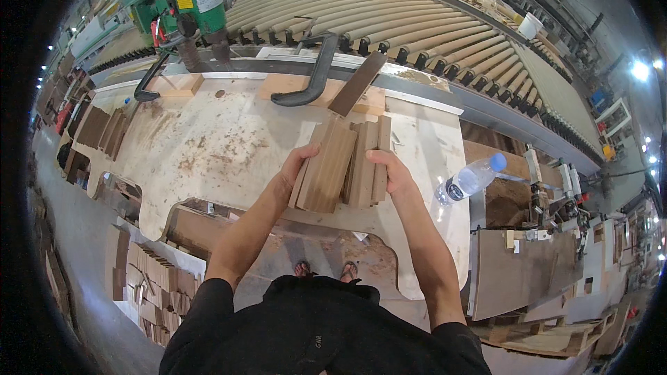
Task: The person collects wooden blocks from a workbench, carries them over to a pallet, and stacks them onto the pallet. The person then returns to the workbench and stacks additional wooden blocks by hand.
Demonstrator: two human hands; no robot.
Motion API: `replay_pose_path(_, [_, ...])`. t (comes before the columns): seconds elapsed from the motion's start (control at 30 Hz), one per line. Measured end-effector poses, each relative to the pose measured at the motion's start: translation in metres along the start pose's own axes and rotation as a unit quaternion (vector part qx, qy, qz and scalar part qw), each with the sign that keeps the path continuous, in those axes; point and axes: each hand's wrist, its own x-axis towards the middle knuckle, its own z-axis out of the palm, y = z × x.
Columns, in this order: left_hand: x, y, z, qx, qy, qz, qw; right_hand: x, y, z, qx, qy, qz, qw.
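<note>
Between my two hands, above the pale worktable (pixel 229 125), is a bundle of brown wooden pieces (pixel 330 167) in two leaning groups with a narrow gap between them. My left hand (pixel 300 161) closes on the left side of the bundle, and my right hand (pixel 391 169) grips its right side, thumb on top. The fingers under the wood are hidden. Just beyond the bundle a darker flat wooden strip (pixel 359 83) lies at a slant toward a black clamp (pixel 316 76).
A green machine (pixel 180 10) stands at the far left, beside another black clamp (pixel 149 80). A clear plastic bottle (pixel 469 180) with a blue cap is on the right. Behind runs a roller conveyor (pixel 389 17). Wooden pieces (pixel 156 281) are piled at lower left.
</note>
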Motion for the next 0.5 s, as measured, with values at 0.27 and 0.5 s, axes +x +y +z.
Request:
replay_pose_path(0.27, [-0.033,0.020,0.019,-0.066,-0.085,0.011,0.994,-0.004,-0.012,0.031,-0.103,0.118,-0.087,0.984])
replay_pose_path(0.5, [-0.033,0.027,0.025,0.086,0.027,-0.021,0.996,-0.002,-0.004,0.063,-0.124,0.204,-0.155,0.959])
